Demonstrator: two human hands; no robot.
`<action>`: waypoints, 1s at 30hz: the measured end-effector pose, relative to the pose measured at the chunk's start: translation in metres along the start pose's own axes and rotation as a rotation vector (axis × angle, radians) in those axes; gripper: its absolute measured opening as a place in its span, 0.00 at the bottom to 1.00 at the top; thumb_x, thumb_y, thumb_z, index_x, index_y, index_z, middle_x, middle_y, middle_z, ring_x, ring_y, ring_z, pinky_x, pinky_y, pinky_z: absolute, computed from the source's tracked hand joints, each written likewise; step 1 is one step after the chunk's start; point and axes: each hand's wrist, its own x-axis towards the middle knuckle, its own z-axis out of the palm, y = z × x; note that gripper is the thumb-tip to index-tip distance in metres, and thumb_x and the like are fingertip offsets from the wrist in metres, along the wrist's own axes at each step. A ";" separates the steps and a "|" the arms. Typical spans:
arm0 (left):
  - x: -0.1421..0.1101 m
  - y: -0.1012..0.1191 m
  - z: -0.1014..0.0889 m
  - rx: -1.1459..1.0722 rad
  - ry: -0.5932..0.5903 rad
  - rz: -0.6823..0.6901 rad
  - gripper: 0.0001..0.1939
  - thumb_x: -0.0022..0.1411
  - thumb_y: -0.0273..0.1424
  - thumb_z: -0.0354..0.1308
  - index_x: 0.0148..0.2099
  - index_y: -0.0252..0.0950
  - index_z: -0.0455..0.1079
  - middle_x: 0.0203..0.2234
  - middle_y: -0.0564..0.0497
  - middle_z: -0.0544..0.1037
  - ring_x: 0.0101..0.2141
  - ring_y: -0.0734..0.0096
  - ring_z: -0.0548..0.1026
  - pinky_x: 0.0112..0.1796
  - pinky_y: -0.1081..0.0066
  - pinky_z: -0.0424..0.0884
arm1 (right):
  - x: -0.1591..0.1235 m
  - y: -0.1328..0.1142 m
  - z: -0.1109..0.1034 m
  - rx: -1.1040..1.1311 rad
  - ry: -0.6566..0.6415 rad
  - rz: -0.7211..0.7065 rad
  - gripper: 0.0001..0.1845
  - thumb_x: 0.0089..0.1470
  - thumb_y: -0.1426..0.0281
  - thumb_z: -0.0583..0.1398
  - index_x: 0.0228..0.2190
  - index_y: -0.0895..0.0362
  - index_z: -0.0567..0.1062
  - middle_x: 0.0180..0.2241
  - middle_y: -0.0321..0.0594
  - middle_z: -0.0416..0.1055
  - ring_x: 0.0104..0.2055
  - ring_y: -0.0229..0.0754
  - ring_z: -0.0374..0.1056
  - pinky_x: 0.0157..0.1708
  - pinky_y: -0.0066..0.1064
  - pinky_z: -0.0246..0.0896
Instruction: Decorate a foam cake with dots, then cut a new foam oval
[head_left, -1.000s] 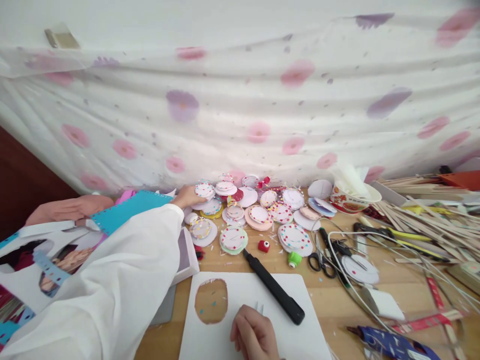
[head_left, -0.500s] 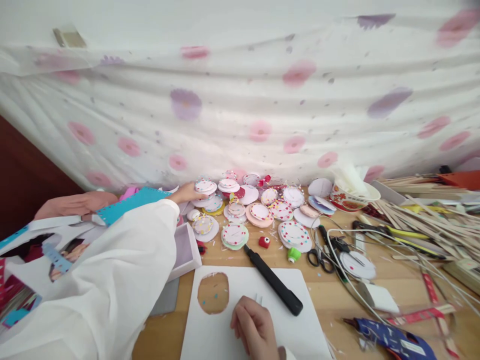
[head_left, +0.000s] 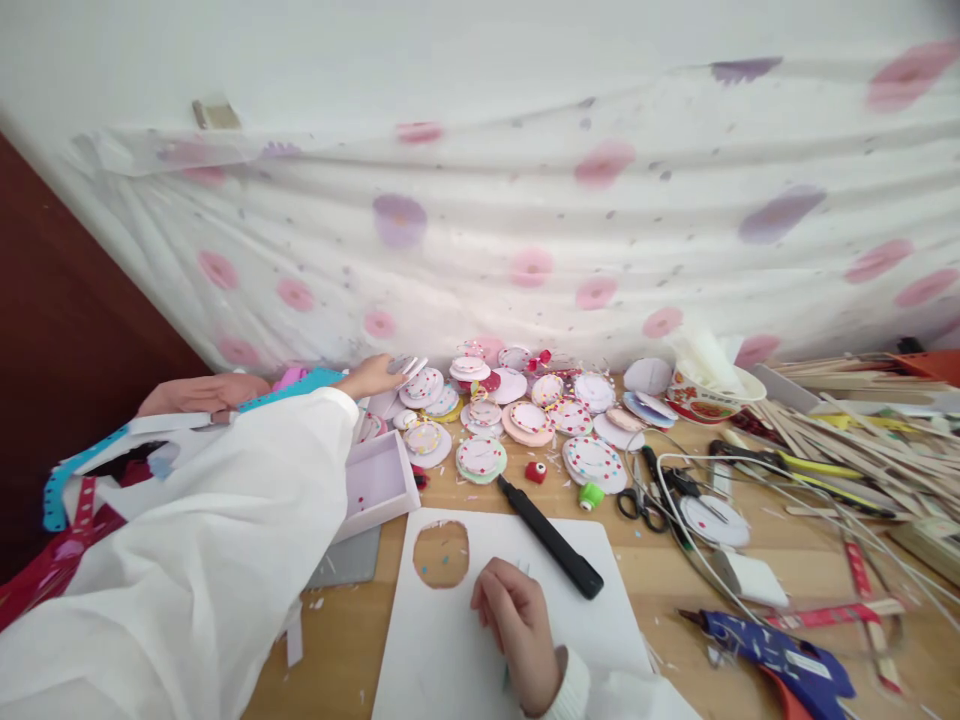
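At the back left of the pile, my left hand [head_left: 373, 374] is closed on the edge of a small stack of paper discs [head_left: 409, 369], which it holds tilted. Just beside it lies another dotted paper disc stack [head_left: 422, 386]. Several round paper pieces with coloured dots spread across the table's back. My right hand [head_left: 514, 612] rests on a white sheet [head_left: 435, 660] with a round hole cut in it. Its fingers are curled in; whether they hold anything is hidden. A black cutter [head_left: 553, 540] lies on that sheet, right of the hand.
An open white box [head_left: 409, 490] sits by my left sleeve. A red punch [head_left: 535, 471], a green punch [head_left: 591, 496] and scissors [head_left: 642, 505] lie mid-table. Cables, a blue glue gun [head_left: 772, 650], wooden strips [head_left: 840, 440] and a paper bowl [head_left: 705, 400] are on the right.
My left hand has lifted and tilted the disc stack, uncovering the dotted stack beside it. My right hand stays curled on the sheet. The view has shifted slightly left.
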 end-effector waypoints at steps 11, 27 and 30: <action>-0.242 0.043 -0.047 0.100 -0.143 0.428 0.13 0.62 0.35 0.52 0.46 0.41 0.72 0.44 0.49 0.77 0.48 0.62 0.72 0.52 0.63 0.65 | -0.002 0.000 -0.004 -0.164 0.003 -0.227 0.23 0.59 0.60 0.49 0.18 0.57 0.66 0.15 0.32 0.60 0.15 0.31 0.50 0.17 0.26 0.46; -0.398 0.030 0.077 -0.053 -0.245 0.459 0.23 0.64 0.31 0.51 0.62 0.41 0.61 0.62 0.45 0.62 0.61 0.56 0.60 0.59 0.49 0.60 | -0.072 0.002 -0.050 -0.992 -0.063 -0.542 0.04 0.55 0.71 0.57 0.34 0.54 0.72 0.43 0.47 0.67 0.43 0.48 0.66 0.43 0.43 0.67; -0.397 0.029 0.081 -0.038 -0.270 0.451 0.22 0.64 0.31 0.51 0.61 0.41 0.62 0.61 0.46 0.63 0.61 0.57 0.60 0.60 0.47 0.58 | -0.075 0.006 -0.059 -0.985 -0.025 -0.531 0.04 0.56 0.71 0.56 0.28 0.55 0.68 0.41 0.47 0.67 0.43 0.47 0.67 0.43 0.40 0.68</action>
